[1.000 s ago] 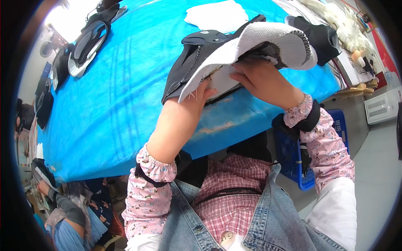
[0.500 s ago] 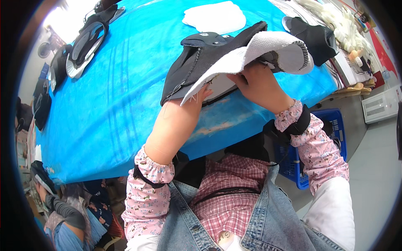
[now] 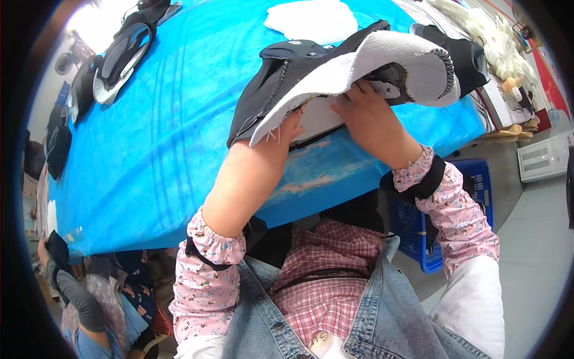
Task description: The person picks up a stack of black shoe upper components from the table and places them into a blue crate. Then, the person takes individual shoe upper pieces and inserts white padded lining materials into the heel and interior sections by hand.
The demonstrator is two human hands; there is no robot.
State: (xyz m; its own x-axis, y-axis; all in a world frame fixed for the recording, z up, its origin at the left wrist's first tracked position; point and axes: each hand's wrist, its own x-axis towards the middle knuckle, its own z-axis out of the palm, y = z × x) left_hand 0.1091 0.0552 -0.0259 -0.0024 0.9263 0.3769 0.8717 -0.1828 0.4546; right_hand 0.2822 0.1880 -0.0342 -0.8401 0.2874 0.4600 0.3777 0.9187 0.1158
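A black shoe upper [image 3: 262, 96] with a white, overlock-stitched bottom piece [image 3: 335, 67] is raised over the near part of the blue-covered table. My left hand [image 3: 292, 128] reaches up into it, gripping it from below; most of the fingers are hidden behind the white edge. Loose white threads hang from that edge beside my left wrist. My right hand [image 3: 371, 116] has its fingers curled at the opening under the stitched edge, holding the upper there. A pale lining shows between my hands.
A white pile of flat pieces [image 3: 311, 21] lies on the blue table cover [image 3: 149, 167]. Several black-and-white uppers [image 3: 122, 57] line the left side; another black upper [image 3: 457, 57] lies right. A blue basket [image 3: 430, 260] stands below. Another person's sleeved arm [image 3: 81, 299] is lower left.
The upper has tipped slightly, its right end moving a little right. My right hand has shifted slightly along the opening, showing more of the inside. The other person's hand has moved left.
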